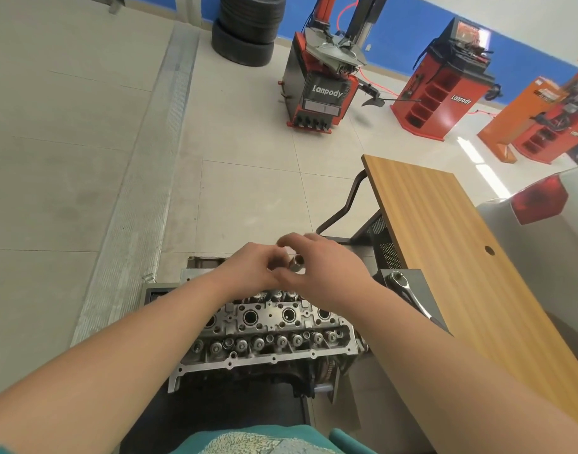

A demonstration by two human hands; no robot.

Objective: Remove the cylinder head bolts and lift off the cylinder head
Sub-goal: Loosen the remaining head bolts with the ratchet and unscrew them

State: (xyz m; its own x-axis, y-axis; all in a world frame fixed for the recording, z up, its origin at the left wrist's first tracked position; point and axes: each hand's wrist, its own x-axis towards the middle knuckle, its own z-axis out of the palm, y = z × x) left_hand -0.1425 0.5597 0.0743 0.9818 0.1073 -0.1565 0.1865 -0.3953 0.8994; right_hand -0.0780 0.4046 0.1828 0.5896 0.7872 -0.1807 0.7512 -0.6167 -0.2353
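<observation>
Your right hand [317, 267] and left hand [251, 267] meet above the far edge of the head [268, 326], both pinching a small metal socket [297, 259] between their fingertips, its open end turned up and to the right. From there the head lies just below and toward you, long axis running left to right, bolts [282, 340] still seated along its near row. Your right hand is the nearer one to the ratchet [409, 290], which lies beside the worktop [461, 257]. Further out, two red machines read "Lanpody" [327, 91].
</observation>
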